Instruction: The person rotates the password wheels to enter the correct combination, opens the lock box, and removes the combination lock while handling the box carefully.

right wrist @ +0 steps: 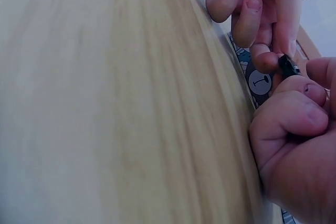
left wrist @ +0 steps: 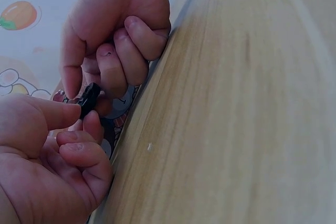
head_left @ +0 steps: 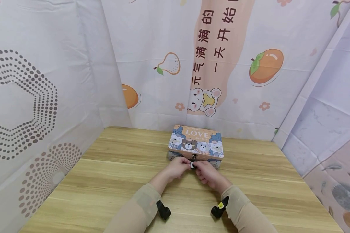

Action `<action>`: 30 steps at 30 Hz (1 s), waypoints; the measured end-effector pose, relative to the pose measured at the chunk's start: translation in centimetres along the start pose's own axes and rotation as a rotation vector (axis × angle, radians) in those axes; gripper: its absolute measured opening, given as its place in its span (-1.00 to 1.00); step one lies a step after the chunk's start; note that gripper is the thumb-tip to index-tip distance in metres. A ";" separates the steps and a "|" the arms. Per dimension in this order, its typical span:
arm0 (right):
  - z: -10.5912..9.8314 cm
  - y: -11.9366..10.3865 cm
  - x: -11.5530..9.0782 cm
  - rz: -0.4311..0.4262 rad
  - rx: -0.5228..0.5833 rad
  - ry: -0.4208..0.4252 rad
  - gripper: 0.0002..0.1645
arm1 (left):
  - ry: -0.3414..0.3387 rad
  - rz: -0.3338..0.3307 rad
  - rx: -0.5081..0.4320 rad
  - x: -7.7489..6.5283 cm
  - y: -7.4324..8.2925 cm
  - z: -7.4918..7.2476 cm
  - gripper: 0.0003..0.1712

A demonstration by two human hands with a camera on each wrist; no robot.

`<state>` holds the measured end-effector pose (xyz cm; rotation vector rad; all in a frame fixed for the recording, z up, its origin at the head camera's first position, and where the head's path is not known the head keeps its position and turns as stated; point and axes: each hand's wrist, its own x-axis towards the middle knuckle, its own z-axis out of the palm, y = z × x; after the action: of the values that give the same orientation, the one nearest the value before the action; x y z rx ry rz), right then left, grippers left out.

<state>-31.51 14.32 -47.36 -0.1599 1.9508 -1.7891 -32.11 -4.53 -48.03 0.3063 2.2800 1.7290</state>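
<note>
A small black padlock (head_left: 194,167) is at the front clasp (head_left: 194,156) of a lidded box (head_left: 198,142) with bears and the word LOVE on top. The lid is down. From the left side, my left hand (head_left: 177,168) pinches the padlock (left wrist: 90,98) between thumb and fingertip. My right hand (head_left: 209,174) pinches it from the other side, its remaining fingers curled in. In the right wrist view, the fingers cover much of the padlock (right wrist: 288,66). Whether its shackle is fastened cannot be seen.
The box stands near the back edge of a wooden table (head_left: 128,174). Behind it hangs a printed curtain (head_left: 151,38), with another dotted curtain (head_left: 40,97) on the left. Black wrist straps (head_left: 163,210) sit over both sleeves.
</note>
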 end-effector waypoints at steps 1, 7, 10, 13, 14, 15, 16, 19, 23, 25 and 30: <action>0.0 0.0 0.0 0.002 0.004 0.003 -0.62 | 0.001 -0.001 0.001 0.0 0.0 0.0 -0.83; -0.5 -0.2 -0.3 0.004 0.007 0.011 -0.63 | 0.001 -0.015 -0.012 -0.1 0.0 0.0 -0.81; -0.7 -0.4 -0.5 0.001 -0.006 0.002 -0.64 | 0.000 -0.017 -0.010 0.0 -0.1 -0.1 -0.81; -1.1 -0.5 -0.7 -0.004 -0.039 -0.008 -0.65 | 0.001 -0.015 -0.009 0.1 -0.2 -0.1 -0.81; -1.2 -0.6 -0.8 -0.004 -0.050 -0.009 -0.65 | 0.001 -0.013 -0.008 0.1 -0.2 -0.1 -0.82; -1.3 -0.6 -0.9 -0.002 -0.058 -0.011 -0.65 | 0.001 -0.012 -0.008 0.1 -0.2 -0.1 -0.82; -1.4 -0.6 -1.0 -0.002 -0.068 -0.012 -0.64 | 0.001 -0.011 -0.008 0.1 -0.3 -0.1 -0.82; -1.6 -0.5 -1.2 -0.007 -0.087 -0.014 -0.61 | 0.002 -0.014 -0.007 0.2 -0.3 -0.1 -0.82; -2.0 -0.4 -1.5 -0.006 -0.099 -0.002 -0.60 | 0.001 -0.022 -0.016 0.2 -0.3 0.0 -0.81; -2.1 -0.4 -1.6 -0.005 -0.106 0.002 -0.60 | -0.001 -0.023 -0.019 0.3 -0.3 0.0 -0.81; -2.5 -0.2 -1.7 -0.017 -0.144 -0.004 -0.59 | -0.002 -0.025 -0.027 0.2 -0.3 0.0 -0.82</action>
<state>-31.10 17.23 -46.60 -0.2282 2.0818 -1.6575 -32.34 -4.57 -48.33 0.2727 2.2473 1.7444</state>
